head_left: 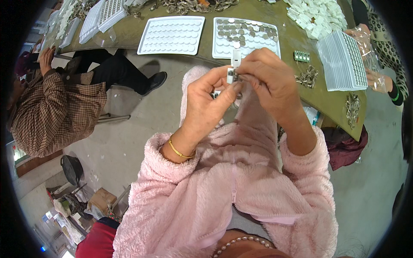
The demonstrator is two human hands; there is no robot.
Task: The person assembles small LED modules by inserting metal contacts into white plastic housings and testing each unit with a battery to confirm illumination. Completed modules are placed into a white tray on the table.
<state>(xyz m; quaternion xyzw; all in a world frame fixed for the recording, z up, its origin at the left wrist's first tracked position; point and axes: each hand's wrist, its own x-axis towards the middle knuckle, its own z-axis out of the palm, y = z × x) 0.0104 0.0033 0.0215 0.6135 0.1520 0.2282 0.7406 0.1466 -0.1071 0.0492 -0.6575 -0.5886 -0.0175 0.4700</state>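
Note:
Just in front of my lap, my left hand (205, 104) pinches a small white plastic case (230, 76) upright between thumb and fingers. The case has a lid part (236, 58) swung up above it, and something dark shows inside. My right hand (275, 84) is closed right against the case's right side, its thumb and fingertips drawn together; whatever they hold is hidden. Another small white-and-dark piece (216, 93) shows partly beneath my left fingers. Beyond my hands, a white tray (221, 50) carries many round silver discs in its upper part.
A second white moulded tray (170, 36) lies to the left. At right stand stacked trays (340, 64), a green-and-white block of pieces (301, 56), metallic bundles (307, 77) and a heap of white cases (316, 17). A seated person (64, 99) is at left; another person's hand (378, 81) is at right.

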